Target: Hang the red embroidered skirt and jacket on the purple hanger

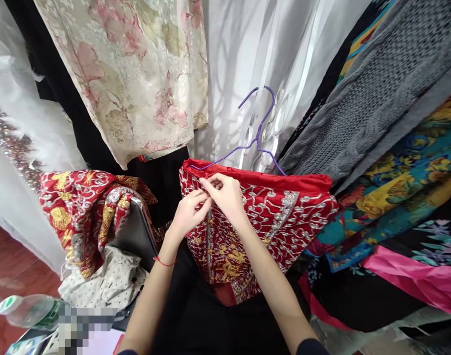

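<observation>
A red skirt [281, 212] with silver and gold embroidery hangs in front of me, a plain red band along its top. Inside that band sit the lower arms of a purple hanger [257, 140], its hook free in front of the white curtain. Close together at the upper left of the skirt, both hands pinch at its edge just below the band. My left hand [188, 214] is closed, thumb against fingers. My right hand [227, 197] is closed too, its fingertips meeting the left ones. Any small fastening between the fingertips is hidden.
A red and gold embroidered cloth [85, 207] drapes over a dark chair back [140, 231] at left, above a dotted white cloth [103, 283]. A plastic bottle [33, 310] lies lower left. Floral fabric [136, 74] hangs above; a grey knit [373, 93] and colourful garments hang right.
</observation>
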The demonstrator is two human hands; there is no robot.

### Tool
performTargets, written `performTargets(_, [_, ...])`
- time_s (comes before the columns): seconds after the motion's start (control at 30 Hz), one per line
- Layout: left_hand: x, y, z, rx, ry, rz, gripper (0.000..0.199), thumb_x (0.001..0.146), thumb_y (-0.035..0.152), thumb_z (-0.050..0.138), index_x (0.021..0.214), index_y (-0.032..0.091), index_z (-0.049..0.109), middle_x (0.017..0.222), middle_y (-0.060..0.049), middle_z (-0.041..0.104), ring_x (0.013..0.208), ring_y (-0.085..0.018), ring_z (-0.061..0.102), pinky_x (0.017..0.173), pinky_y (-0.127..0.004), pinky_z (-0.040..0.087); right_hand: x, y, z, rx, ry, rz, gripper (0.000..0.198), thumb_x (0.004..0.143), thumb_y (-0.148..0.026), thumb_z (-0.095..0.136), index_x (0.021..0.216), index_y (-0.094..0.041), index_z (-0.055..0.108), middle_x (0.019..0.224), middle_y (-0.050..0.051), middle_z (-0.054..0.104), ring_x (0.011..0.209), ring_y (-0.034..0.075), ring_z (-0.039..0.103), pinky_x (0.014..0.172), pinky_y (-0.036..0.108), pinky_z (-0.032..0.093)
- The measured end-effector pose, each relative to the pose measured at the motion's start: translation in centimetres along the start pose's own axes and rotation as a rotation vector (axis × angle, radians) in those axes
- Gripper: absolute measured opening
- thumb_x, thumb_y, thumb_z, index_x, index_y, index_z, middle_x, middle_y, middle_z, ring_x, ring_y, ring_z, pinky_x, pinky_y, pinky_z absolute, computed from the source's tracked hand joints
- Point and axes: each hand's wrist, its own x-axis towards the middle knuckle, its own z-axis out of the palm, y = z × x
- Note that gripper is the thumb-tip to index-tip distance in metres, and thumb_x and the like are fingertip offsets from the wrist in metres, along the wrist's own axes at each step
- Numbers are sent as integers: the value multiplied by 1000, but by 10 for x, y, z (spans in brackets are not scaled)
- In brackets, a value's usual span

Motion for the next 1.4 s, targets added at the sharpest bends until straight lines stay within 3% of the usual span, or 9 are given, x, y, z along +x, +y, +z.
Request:
performTargets(0.23, [16, -17, 20, -168, 366, -154, 17, 93, 33, 58, 104, 19, 59, 103, -7, 66, 96, -19, 63, 89, -32, 48, 14, 15, -3, 210, -103, -148, 15, 86, -34, 61, 79, -20, 62, 83, 2, 71, 75, 16, 65, 78, 30, 52])
performTargets(0.43, [21, -20, 23, -553, 220, -227, 23, 95, 42, 55, 94, 20, 57, 73, 3, 54, 62, -9, 49, 62, -22, 41, 19, 23, -13, 525, -196, -101, 27, 83, -46, 67, 80, -22, 55, 80, 1, 66, 76, 15, 63, 83, 31, 52])
performTargets(0.57, [11, -24, 9, -866, 91, -295, 29, 91, 47, 62, 109, 25, 55, 62, 8, 41, 49, -6, 31, 49, -19, 26, 24, 22, -17, 614, -247, 16, 34, 80, -54, 68, 80, -22, 55, 79, 1, 67, 64, 12, 54, 58, 24, 45])
performTargets(0.73, [6, -27, -17, -552, -33, -220, 32, 88, 44, 62, 71, 17, 67, 58, 2, 48, 52, -8, 35, 52, -24, 27, 34, 20, -28, 294, -272, 27, 23, 85, -38, 59, 72, -19, 60, 64, -1, 62, 53, 9, 47, 54, 24, 37])
performTargets(0.87, [12, -23, -17, -50, 359, -307, 31, 81, 36, 69, 57, 17, 68, 53, 3, 42, 53, -8, 32, 53, -27, 24, 41, 17, -47, 139, -526, -65, 14, 78, -31, 67, 77, -17, 73, 65, -1, 66, 59, 11, 54, 62, 27, 42])
performTargets(0.97, [19, -21, -7, -245, 691, -280, 28, 83, 41, 69, 67, 18, 74, 57, 3, 43, 54, -8, 34, 54, -26, 27, 39, 13, -55, 289, -669, -54, 21, 77, -38, 72, 84, -19, 79, 77, 2, 72, 67, 12, 57, 65, 28, 45])
performTargets(1.1, [23, -20, 0, -662, 343, -181, 26, 76, 45, 78, 72, 19, 79, 64, 0, 56, 61, -10, 49, 61, -26, 41, 34, 12, -50, 411, -545, -81, 29, 83, -44, 70, 95, -20, 81, 74, 1, 66, 65, 11, 53, 60, 26, 43])
performTargets(1.17, [23, -18, -3, -667, 162, -188, 23, 68, 41, 85, 70, 18, 79, 70, -2, 60, 66, -12, 53, 64, -27, 44, 33, 15, -44, 352, -473, -212, 25, 86, -40, 69, 97, -21, 81, 80, 2, 64, 68, 11, 52, 62, 26, 43])
performTargets(1.4, [24, -13, -19, -577, -63, -310, 32, 62, 40, 89, 82, 17, 80, 81, -3, 64, 74, -13, 55, 71, -27, 45, 31, 18, -39, -177, -459, -667, 23, 98, -29, 55, 102, -23, 78, 94, 5, 57, 81, 15, 56, 72, 29, 47])
